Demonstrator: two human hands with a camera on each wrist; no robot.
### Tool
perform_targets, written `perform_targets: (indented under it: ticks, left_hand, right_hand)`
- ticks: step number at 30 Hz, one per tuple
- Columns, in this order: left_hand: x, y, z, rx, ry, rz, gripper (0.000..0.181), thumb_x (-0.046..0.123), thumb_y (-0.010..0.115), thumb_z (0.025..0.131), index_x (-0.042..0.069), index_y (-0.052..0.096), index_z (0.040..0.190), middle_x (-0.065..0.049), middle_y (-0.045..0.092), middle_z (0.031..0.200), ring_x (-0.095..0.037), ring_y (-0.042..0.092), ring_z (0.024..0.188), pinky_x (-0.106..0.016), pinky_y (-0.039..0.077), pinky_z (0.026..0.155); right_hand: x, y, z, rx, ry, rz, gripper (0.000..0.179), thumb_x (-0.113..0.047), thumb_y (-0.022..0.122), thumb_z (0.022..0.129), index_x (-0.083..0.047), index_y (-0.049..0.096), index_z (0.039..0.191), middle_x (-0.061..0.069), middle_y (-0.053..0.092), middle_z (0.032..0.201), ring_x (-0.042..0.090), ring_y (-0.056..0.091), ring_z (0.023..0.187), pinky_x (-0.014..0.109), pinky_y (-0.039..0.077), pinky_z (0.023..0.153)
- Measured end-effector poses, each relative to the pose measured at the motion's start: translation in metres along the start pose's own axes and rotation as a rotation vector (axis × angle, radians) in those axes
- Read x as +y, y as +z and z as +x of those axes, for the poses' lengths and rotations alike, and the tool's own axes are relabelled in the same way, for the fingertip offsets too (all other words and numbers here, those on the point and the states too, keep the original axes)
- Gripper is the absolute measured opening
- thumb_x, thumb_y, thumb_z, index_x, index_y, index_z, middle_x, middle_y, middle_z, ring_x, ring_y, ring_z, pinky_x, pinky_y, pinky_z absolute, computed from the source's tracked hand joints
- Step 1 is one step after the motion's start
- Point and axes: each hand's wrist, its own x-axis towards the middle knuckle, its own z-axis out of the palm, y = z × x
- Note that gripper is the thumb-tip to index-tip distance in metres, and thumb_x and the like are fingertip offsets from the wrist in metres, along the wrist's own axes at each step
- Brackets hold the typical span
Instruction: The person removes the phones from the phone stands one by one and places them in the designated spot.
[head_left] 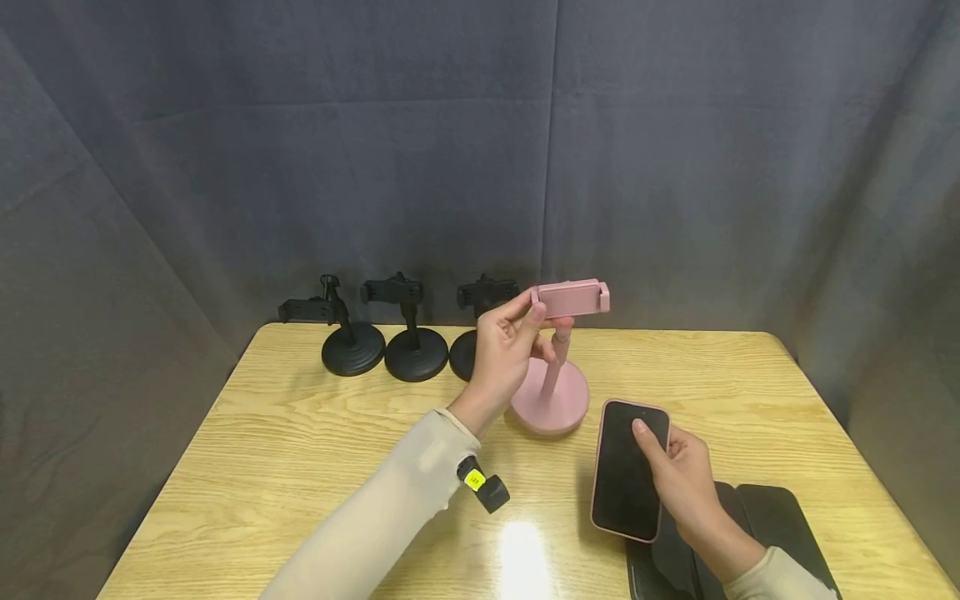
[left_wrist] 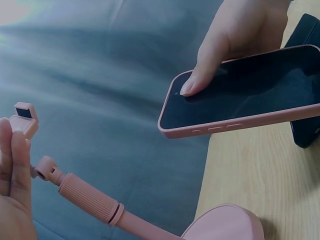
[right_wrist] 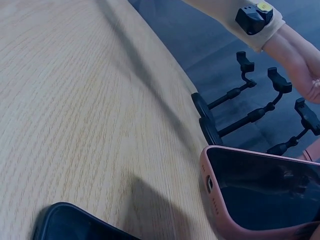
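Note:
A pink phone stand [head_left: 550,398] with a round base stands near the back of the table. My left hand [head_left: 504,350] pinches the left end of its pink clamp [head_left: 572,298] between thumb and fingers; the clamp faces forward with nothing in it. Over the table's right side, my right hand [head_left: 686,479] holds a smartphone [head_left: 628,471] in a pink case, thumb on its dark screen. In the left wrist view the phone [left_wrist: 240,92] is apart from the stand's ribbed neck [left_wrist: 90,197]. The fingers behind the phone are mostly hidden.
Black phone stands, one with a tilted holder [head_left: 352,346], one in the middle [head_left: 416,354] and one partly behind my left hand [head_left: 463,354], line the back left edge. Several dark phones [head_left: 783,525] lie at the front right, below my right hand. A grey curtain [head_left: 450,167] hangs behind.

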Motion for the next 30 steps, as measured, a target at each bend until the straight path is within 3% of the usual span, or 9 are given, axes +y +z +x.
perform_targets:
  ticks: [12,22,30]
  left_hand:
    - [-0.007,0.010,0.016,0.023,0.021,-0.026,0.043,0.011,0.050,0.105,-0.010,0.049,0.143,-0.041,0.066,0.109,-0.001,0.060,0.048,-0.018,0.057,0.060]
    - [-0.017,0.016,0.024,0.047,0.009,-0.021,0.043,0.010,0.049,0.106,-0.010,0.048,0.144,-0.042,0.065,0.110,0.001,0.061,0.049,-0.018,0.057,0.060]
    - [-0.021,0.024,0.031,0.054,0.009,-0.016,0.041,0.008,0.050,0.105,-0.010,0.049,0.142,-0.041,0.066,0.109,0.000,0.062,0.051,-0.018,0.057,0.059]
  right_hand:
    - [0.000,-0.001,0.000,-0.004,0.002,-0.006,0.042,-0.031,0.050,0.108,0.007,0.065,0.118,-0.015,0.077,0.079,0.009,0.076,0.072,0.027,0.062,0.066]
    - [0.003,-0.002,-0.001,0.000,0.023,-0.020,0.044,-0.030,0.050,0.108,0.010,0.061,0.124,-0.008,0.079,0.084,0.008,0.076,0.073,0.027,0.062,0.067]
    - [0.004,-0.002,-0.001,-0.001,0.015,-0.012,0.044,-0.030,0.050,0.108,0.010,0.062,0.121,-0.011,0.078,0.082,0.008,0.076,0.073,0.027,0.062,0.067]
